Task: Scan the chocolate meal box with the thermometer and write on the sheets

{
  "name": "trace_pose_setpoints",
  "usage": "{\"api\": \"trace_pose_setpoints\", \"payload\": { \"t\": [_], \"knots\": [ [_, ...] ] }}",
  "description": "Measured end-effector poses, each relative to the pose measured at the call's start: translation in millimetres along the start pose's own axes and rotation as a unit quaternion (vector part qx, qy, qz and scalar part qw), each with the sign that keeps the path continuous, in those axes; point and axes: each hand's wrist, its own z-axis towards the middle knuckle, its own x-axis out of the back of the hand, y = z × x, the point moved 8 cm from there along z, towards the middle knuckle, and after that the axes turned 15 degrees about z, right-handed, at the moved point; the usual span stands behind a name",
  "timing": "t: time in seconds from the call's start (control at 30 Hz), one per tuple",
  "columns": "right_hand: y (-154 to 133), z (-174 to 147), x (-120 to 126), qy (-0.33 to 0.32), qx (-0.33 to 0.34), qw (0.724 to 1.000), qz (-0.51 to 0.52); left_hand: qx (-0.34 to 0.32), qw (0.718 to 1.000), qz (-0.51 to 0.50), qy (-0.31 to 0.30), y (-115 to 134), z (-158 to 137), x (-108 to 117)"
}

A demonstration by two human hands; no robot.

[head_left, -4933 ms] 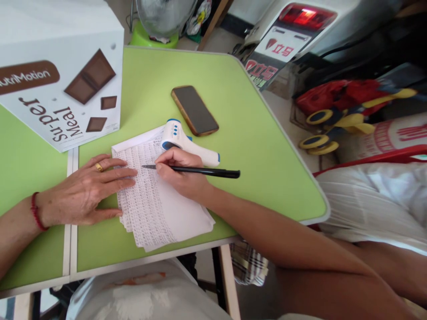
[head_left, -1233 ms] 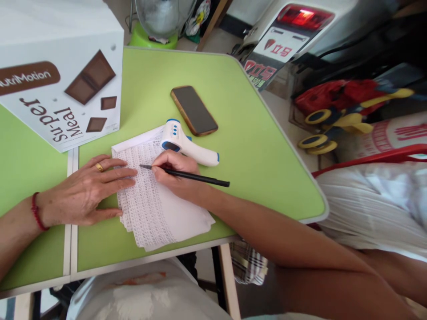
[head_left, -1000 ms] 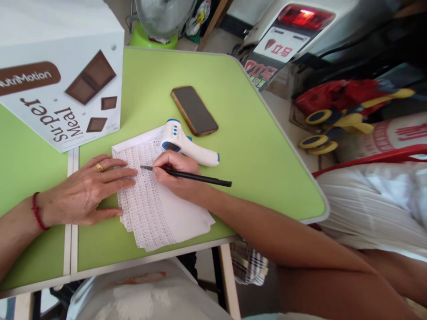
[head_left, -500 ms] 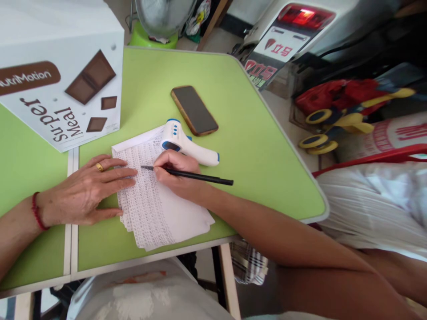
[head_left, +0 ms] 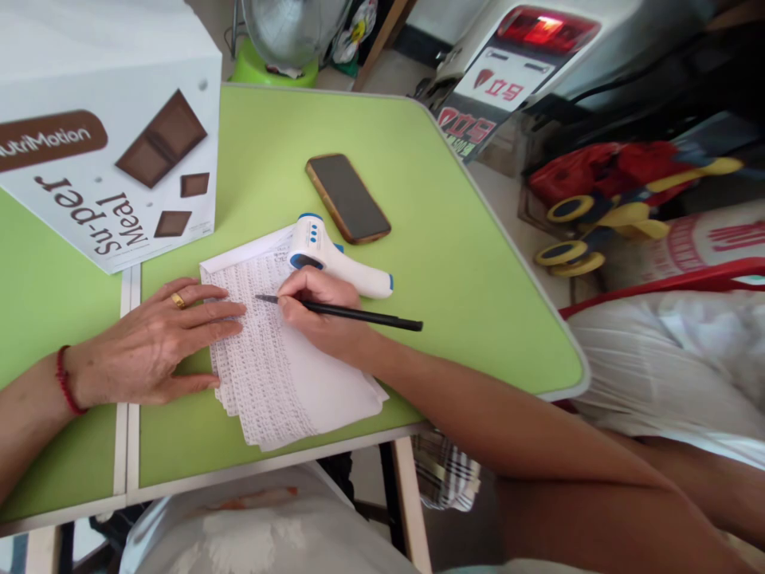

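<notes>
My right hand (head_left: 323, 309) is closed around a black pen (head_left: 376, 317), its tip over the handwritten lines of a sheet of paper (head_left: 340, 391). The sheet is one of a small stack, with rows of small writing on the left part and a bare white part at right. My left hand (head_left: 161, 339) lies flat with fingers spread, its fingertips on the sheet's left edge. It wears a gold ring and a red bracelet. A white and blue infrared thermometer (head_left: 358, 275) lies just beyond my right hand, partly over the paper's top edge.
A phone (head_left: 350, 198) lies past the thermometer on the green folding table (head_left: 478, 303). A large white box (head_left: 107, 183) stands at the left. Behind the table is a fan (head_left: 284, 32). White clothing (head_left: 669, 359) of another person shows at right.
The pen and my right hand have shifted very slightly to the right across the paper. The sheet's lower right corner has moved a little outward. My left hand stays put.
</notes>
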Motion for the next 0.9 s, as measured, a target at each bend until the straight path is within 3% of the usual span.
{"api": "trace_pose_setpoints", "payload": {
  "t": [0.9],
  "knots": [
    [1.1, -0.3, 5.7, 0.039, 0.001, 0.999, 0.007, -0.005, 1.0, 0.012, -0.001, 0.5, -0.1, 0.1]
  ]
}}
